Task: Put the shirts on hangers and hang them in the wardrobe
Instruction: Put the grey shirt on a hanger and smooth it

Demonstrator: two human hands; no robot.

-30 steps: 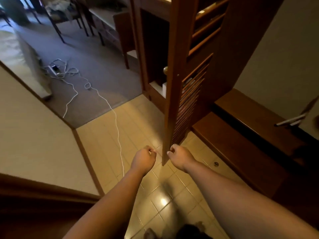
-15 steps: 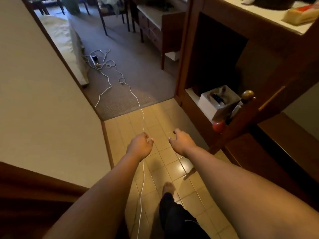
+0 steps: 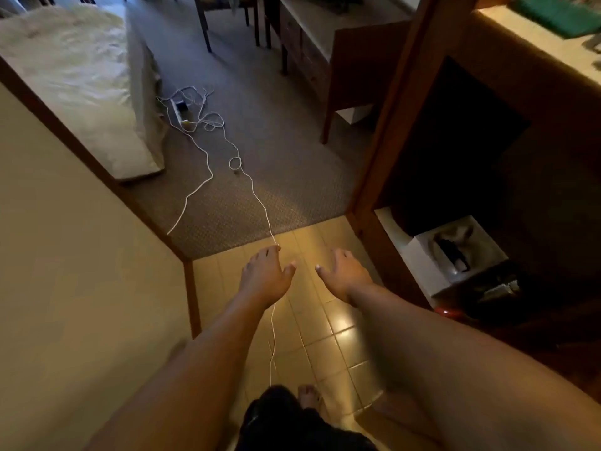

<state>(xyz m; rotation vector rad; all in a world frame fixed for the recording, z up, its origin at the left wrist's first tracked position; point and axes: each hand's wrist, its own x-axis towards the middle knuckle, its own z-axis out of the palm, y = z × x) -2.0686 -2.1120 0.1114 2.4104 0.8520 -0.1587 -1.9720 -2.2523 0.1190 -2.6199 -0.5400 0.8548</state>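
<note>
Two hands reached forward over the tiled floor point(image 3: 325, 323), side by side and apart. The left hand point(image 3: 265, 276) was palm down with relaxed, spread fingers, holding nothing; the right hand point(image 3: 346, 275) was likewise loose and empty. One white cable point(image 3: 260, 203) ran from under the left hand far across the carpet point(image 3: 260, 141) to a tangle beside one power strip point(image 3: 179, 110) near the foot of the bed point(image 3: 71, 76) at the far left. No shirt or hanger could be made out. The wardrobe point(image 3: 487, 151) stood on the right, its inside too dark to read; on its low shelf sat one white box point(image 3: 432, 265) with dark, unclear contents, and near it a dark heap, hard to identify. On the surface point(image 3: 533, 43) at the upper right lay one green folded cloth point(image 3: 559, 14), cut off by the edge. A wooden desk point(image 3: 344, 53) and chair legs stood far off, cropped at the top. One bare foot point(image 3: 307, 397) showed at the near edge, partly hidden by dark clothing. A plain wall point(image 3: 81, 271) filled the left.
</note>
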